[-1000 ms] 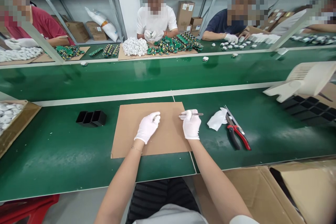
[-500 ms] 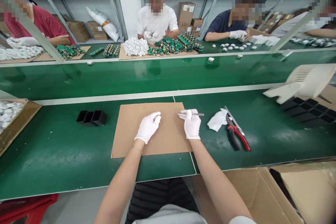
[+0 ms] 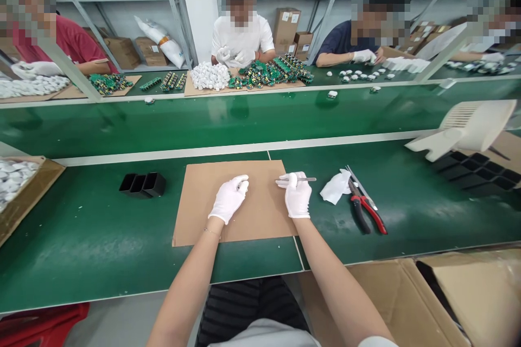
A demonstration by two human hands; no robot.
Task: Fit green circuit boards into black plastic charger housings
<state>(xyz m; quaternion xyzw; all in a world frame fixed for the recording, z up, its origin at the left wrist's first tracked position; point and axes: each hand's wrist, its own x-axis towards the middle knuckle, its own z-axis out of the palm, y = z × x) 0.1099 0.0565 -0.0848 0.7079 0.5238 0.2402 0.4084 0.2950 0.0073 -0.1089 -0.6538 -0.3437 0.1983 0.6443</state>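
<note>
Right hand pinching a slim metal tool lengthwise left-right, tip end unclear; left hand kinda curled, can't tell if gripping.

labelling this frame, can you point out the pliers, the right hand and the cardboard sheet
Pliers (image 3: 357, 199): head view, where the handles meet
Right hand (image 3: 298, 197): head view, on its gloved back
Cardboard sheet (image 3: 262, 203): head view, bare part near its middle

Wears plain white on the left hand and right hand, and striped black trousers at bottom centre. Has a grey tool and plain tan cardboard sheet mid-frame, red-and-black pliers right of centre, and green tabletop across the lower frame.
</note>
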